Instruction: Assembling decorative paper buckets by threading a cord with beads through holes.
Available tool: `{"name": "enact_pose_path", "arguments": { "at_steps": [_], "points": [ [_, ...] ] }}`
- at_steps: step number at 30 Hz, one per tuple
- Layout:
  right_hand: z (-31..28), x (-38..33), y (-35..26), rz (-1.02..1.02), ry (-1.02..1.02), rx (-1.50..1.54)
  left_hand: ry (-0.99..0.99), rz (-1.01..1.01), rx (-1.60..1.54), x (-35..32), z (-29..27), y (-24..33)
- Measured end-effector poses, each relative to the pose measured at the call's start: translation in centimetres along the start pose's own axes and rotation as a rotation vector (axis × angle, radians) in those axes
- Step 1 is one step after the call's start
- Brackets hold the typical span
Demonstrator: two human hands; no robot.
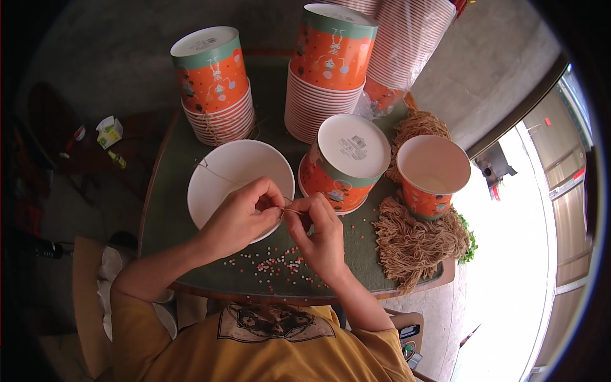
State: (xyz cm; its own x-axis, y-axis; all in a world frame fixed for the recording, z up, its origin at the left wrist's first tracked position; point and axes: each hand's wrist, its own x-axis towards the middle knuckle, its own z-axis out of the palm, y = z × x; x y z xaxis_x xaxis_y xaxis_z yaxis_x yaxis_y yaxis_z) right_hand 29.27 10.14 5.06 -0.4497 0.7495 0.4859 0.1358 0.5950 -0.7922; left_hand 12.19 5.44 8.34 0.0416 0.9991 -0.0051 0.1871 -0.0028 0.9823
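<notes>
Over the near rim of a white-lined paper bucket point(207, 188), whose open mouth faces me, my two hands meet. My left hand point(245, 213) pinches a thin brown cord point(219, 173), which runs back across the mouth to the bucket's left rim. Right beside it, my right hand point(318, 232) is closed on the cord too, fingertips nearly touching the left's. A short loop of cord shows between them. Just what the fingertips do with it is too small to make out. Small red and white beads point(273, 262) lie scattered on the green tabletop point(203, 270) below my hands.
Upside-down stacks of orange paper buckets point(216, 83) point(334, 54) stand at the back. One inverted bucket point(353, 149) sits right of my hands. An upright bucket point(433, 172) stands by bundles of brown cord point(420, 245). Behind them is a plastic-wrapped bucket stack point(407, 44).
</notes>
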Motion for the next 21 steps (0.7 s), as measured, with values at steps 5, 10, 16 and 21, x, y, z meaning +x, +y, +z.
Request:
{"name": "enact_pose_path", "arguments": {
  "at_steps": [5, 10, 16, 21],
  "points": [
    [0.5, -0.2, 0.0, 0.080, 0.056, 0.058, -0.040, 0.092, -0.088, 0.4, -0.2, -0.6],
    [0.7, -0.7, 0.5, 0.250, 0.036, 0.338, -0.063, 0.082, -0.102, 0.3, -0.3, -0.3],
    [0.3, -0.7, 0.2, 0.252, 0.072, 0.205, -0.089, 0.065, -0.086, 0.3, -0.5, 0.1],
    [-0.6, -0.2, 1.1, -0.273, 0.103, -0.293, -0.079, 0.052, -0.096, 0.3, -0.3, -0.1]
  ]
}}
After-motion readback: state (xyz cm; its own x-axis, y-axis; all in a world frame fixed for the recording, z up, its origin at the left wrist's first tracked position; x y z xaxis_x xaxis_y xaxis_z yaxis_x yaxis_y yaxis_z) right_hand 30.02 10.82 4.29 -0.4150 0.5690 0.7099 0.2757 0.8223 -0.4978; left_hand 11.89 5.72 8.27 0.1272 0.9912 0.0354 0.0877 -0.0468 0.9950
